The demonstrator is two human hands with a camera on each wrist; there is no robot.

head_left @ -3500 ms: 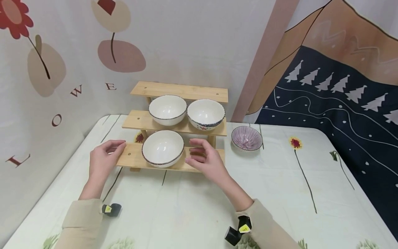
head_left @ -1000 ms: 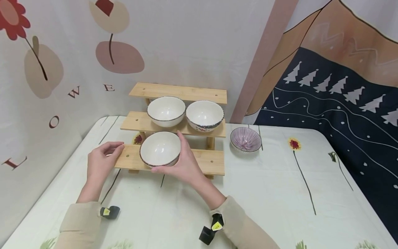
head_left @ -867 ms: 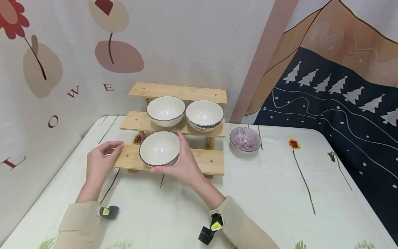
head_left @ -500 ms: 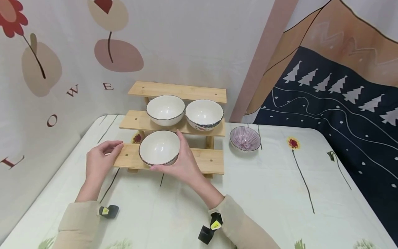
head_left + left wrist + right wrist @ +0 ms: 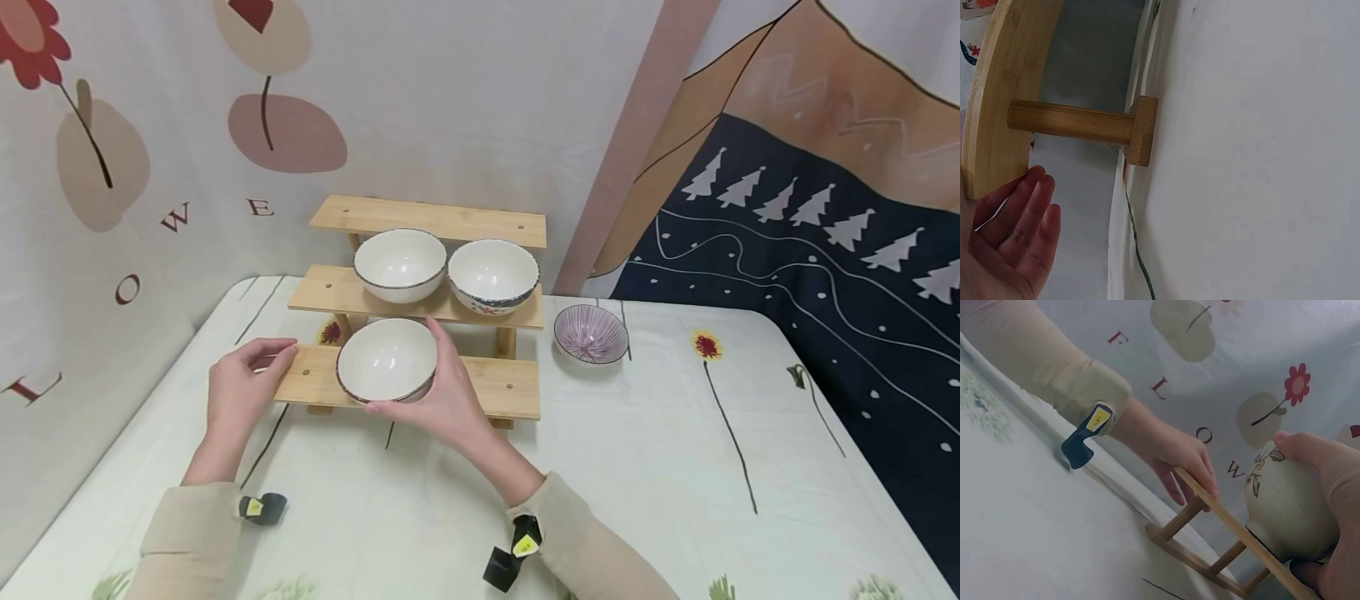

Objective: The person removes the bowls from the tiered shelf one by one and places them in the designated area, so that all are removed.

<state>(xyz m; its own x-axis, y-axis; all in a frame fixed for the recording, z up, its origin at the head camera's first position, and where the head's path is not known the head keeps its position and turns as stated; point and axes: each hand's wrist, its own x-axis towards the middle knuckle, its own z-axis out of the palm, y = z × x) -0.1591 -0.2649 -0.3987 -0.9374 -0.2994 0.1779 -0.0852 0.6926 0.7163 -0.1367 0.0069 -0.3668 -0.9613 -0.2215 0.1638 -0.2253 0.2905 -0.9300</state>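
In the head view, a white bowl with a thin dark rim (image 5: 386,358) is on the lowest board of a three-tier bamboo shelf (image 5: 491,385). My right hand (image 5: 450,400) grips it from the right, thumb across the front and a finger up at the right rim; the other fingers are hidden. The right wrist view shows this bowl's leaf-patterned outside (image 5: 1288,500) close over the board. My left hand (image 5: 243,383) pinches the left end of that board; its fingers (image 5: 1029,212) come up beneath the board's end in the left wrist view.
Two more white bowls stand side by side on the middle board, a left one (image 5: 400,265) and a flower-patterned right one (image 5: 493,275). A small purple-striped bowl (image 5: 591,335) sits on the white cloth right of the shelf. Printed curtain (image 5: 465,100) hangs behind.
My right hand, earlier apart at the bowl's right side, has moved left and taken hold of it. The bowl has barely shifted. My left hand stays at the board's end.
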